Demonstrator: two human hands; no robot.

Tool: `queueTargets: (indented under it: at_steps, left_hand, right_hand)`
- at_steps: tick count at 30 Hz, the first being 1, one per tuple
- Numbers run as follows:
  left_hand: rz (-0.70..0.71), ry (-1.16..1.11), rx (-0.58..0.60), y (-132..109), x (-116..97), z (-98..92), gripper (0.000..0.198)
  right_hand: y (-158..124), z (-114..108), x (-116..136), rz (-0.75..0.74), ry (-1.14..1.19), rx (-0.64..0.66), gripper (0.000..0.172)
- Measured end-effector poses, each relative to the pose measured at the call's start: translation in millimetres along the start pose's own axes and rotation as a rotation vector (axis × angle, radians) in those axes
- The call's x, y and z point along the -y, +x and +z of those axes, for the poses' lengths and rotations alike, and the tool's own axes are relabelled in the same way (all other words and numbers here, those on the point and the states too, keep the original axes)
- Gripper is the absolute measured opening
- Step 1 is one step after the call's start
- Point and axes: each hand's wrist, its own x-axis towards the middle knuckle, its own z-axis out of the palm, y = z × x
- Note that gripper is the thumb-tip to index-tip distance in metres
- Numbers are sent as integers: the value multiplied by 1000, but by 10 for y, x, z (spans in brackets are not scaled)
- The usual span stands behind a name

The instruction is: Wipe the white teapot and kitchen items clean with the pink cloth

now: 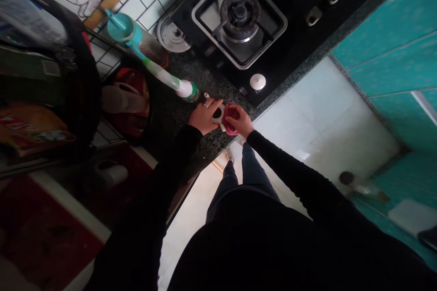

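Note:
My left hand [204,117] is wrapped round a small white teapot [222,110] at the counter's front edge. The pot has no lid on, and its round mouth looks dark inside. A short white spout [206,95] pokes out past my fingers. Close against the pot's right side, my right hand [241,121] has its fingers closed on a crumpled pink cloth [230,131]; part of the cloth is hidden by the hand. A white lid with a knob [257,82] rests on the black hob, just beyond my right hand.
A gas burner [241,13] with a square metal surround lies ahead on the hob. A turquoise-lidded container [124,29] and a green-and-white bottle [186,88] stand left of it. Dark shelving [80,77] with packets is at far left. The granite counter edge [290,77] runs diagonally.

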Motion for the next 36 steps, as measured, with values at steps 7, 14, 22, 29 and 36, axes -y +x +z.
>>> queueTargets:
  at_steps: [7,14,22,29,36]
  left_hand:
    - [-92,-159,-14,79,4,198,90]
    - [-148,-213,-46,78,-40,269,90]
    - [-158,-215,-60,85,-43,266,93]
    - [-154,-188,-40,68,-49,275,92]
    - [-170,-154,-27,60,-103,241,89]
  right_hand:
    - [81,195,8,113,64,-122,33]
    - [153,153,70,64,122,-96,19]
    - [195,131,53,71,51,-124,22]
    - [172,93,66,130,58,-113,26]
    - [699,11,88,185,2,-61,21]
